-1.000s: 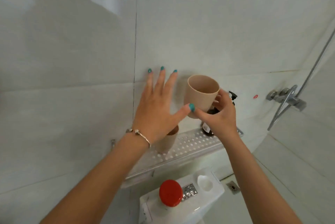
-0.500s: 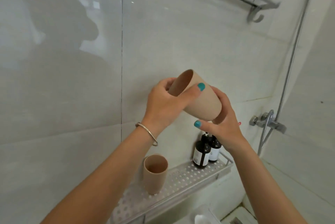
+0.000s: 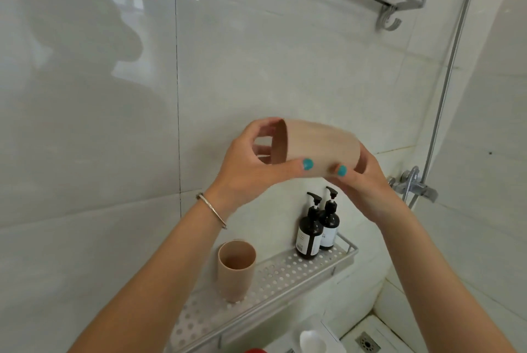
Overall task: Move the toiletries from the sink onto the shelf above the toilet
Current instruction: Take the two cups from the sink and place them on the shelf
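held cup: beige plastic cup [image 3: 322,147] on its side, mouth leftward
left hand [image 3: 251,170]: grips rim end
right hand [image 3: 368,181]: grips base
perforated metal shelf [image 3: 285,275]: second beige cup [image 3: 236,270] upright; two dark pump bottles [image 3: 316,230]

- My left hand [image 3: 245,167] has teal polish on the thumbnail.
- My right hand [image 3: 368,184] has the same teal polish.
- A thin silver bracelet [image 3: 212,210] circles my left wrist.
- My arms are bare, no sleeves.

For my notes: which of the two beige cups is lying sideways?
The beige cup held in both hands, mouth facing left; the other cup stands upright on the shelf.
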A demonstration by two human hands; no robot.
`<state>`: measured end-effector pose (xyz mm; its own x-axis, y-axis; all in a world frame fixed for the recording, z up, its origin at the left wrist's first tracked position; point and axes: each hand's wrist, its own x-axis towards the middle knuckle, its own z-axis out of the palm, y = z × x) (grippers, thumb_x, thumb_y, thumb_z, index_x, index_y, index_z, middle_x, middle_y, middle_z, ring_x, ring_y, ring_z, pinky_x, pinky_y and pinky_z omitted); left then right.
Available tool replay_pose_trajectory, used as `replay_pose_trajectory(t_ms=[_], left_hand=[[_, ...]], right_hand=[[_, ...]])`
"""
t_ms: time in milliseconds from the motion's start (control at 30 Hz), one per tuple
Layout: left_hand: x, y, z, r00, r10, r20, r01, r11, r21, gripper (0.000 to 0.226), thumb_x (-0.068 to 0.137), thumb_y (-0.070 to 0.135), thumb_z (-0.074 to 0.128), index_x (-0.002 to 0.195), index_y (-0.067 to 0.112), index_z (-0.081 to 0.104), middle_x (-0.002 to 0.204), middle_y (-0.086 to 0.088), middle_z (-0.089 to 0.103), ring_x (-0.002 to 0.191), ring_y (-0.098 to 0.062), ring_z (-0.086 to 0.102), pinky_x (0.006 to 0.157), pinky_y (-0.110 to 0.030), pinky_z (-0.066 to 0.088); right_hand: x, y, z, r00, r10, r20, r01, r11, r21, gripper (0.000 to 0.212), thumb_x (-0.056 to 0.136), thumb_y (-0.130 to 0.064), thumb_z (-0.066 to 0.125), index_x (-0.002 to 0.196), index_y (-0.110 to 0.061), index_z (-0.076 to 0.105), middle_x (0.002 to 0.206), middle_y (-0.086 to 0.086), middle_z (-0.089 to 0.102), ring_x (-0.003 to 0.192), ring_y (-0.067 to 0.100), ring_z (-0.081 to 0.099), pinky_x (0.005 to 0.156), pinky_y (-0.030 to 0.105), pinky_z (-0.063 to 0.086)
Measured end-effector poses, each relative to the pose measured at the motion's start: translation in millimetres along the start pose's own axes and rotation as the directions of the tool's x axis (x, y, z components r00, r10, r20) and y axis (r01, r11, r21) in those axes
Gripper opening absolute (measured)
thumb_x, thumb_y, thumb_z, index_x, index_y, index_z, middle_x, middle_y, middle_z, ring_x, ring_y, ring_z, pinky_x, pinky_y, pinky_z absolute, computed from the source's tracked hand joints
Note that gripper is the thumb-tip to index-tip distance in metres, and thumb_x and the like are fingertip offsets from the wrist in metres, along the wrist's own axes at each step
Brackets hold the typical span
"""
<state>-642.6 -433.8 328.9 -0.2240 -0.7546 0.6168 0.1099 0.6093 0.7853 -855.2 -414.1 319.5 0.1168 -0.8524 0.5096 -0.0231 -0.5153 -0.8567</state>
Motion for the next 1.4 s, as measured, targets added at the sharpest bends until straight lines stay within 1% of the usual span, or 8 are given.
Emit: replay_pose_trajectory(t_ms=[167,300,467,600,733,967,1167,1400], left_hand=[[-13.2,-17.9,19.0,0.981,-0.19,0.028,0.192,0.967,-0.169,0.087,0.045,0.05,0.078,0.122,0.019,0.052,0.121,0.0,0.06,0.093,0.0,0.064,0.078,-0.024,0.053],[-10.0,-18.4,7.5,0.992,-0.042,0.116,0.008,0.961,0.277,0.117,0.045,0.061,0.079,0.143,0.038,0.021,0.143,0.012,0.036,0.132,0.0,0.034,0.106,-0.02,0.03],[10.2,-12.1,9.9,0.989,0.115,0.096,-0.146,0.595,0.79,0.076,0.046,0.071,0.069,0.11,0.032,0.058,0.101,0.017,0.063,0.093,-0.009,0.057,0.102,-0.039,0.036],[10.4,-28.9,4.5,0.991,-0.124,0.044,0.107,0.953,0.283,0.067,0.042,0.057,0.076,0.103,0.031,0.061,0.1,0.014,0.068,0.091,-0.008,0.064,0.08,-0.025,0.054],[-2.4,-41.0,1.0,0.989,-0.097,0.114,0.053,0.94,0.338,0.085,0.049,0.055,0.078,0.125,0.029,0.051,0.119,0.015,0.061,0.109,-0.003,0.057,0.091,-0.022,0.047],[-56.9,-61.5,-18.0,0.999,-0.043,0.027,-0.008,0.388,0.921,0.11,0.069,0.085,0.035,0.142,0.034,-0.031,0.152,0.008,-0.034,0.139,-0.013,-0.033,0.115,-0.041,-0.016],[-125.0,-94.3,-39.9,0.98,-0.163,-0.115,0.158,0.281,0.947,0.098,0.077,0.082,0.024,0.143,0.033,-0.03,0.152,0.008,-0.035,0.138,-0.016,-0.036,0.115,-0.041,-0.017],[-200.5,-153.2,-53.3,0.929,-0.331,-0.165,0.219,0.134,0.967,0.093,0.077,0.077,0.033,0.151,0.024,0.015,0.159,-0.007,0.015,0.145,-0.028,0.008,0.115,-0.052,0.016]], right_hand=[[-1.1,-1.7,3.8,0.996,-0.01,-0.085,0.022,0.99,0.138,0.104,0.047,-0.038,0.094,0.132,-0.002,0.045,0.111,0.011,0.064,0.107,0.031,0.06,0.092,0.047,0.051],[0.3,-8.8,-1.0,0.988,0.023,-0.153,-0.022,1.0,0.005,0.082,0.048,-0.03,0.089,0.12,-0.012,0.055,0.095,0.002,0.07,0.093,0.021,0.066,0.083,0.041,0.055],[11.7,-8.1,12.1,0.978,0.042,-0.205,-0.089,0.97,-0.226,0.068,0.056,-0.03,0.091,0.114,-0.018,0.058,0.097,0.003,0.071,0.076,0.005,0.069,0.067,0.019,0.051],[14.4,-9.5,14.0,0.987,0.077,-0.138,-0.107,0.968,-0.227,0.073,0.058,-0.042,0.083,0.122,-0.023,0.055,0.105,0.004,0.071,0.086,0.008,0.07,0.07,0.018,0.053],[12.8,-7.4,9.7,0.996,0.088,-0.022,-0.091,0.946,-0.311,0.068,0.061,-0.023,0.086,0.122,-0.021,0.057,0.112,0.004,0.07,0.1,0.021,0.069,0.085,0.038,0.057],[-0.7,38.4,11.7,0.991,0.116,-0.069,-0.133,0.916,-0.379,0.072,0.053,-0.03,0.09,0.119,-0.026,0.059,0.108,-0.005,0.071,0.103,0.013,0.066,0.088,0.039,0.054],[-17.2,91.1,10.2,0.961,0.248,-0.12,-0.275,0.882,-0.383,0.068,0.06,-0.012,0.09,0.119,-0.026,0.058,0.108,-0.004,0.07,0.098,0.011,0.067,0.081,0.032,0.056],[-49.8,162.2,16.7,0.923,0.333,-0.193,-0.385,0.813,-0.438,0.071,0.06,-0.015,0.091,0.121,-0.022,0.054,0.108,0.0,0.067,0.096,0.013,0.063,0.074,0.022,0.05]])
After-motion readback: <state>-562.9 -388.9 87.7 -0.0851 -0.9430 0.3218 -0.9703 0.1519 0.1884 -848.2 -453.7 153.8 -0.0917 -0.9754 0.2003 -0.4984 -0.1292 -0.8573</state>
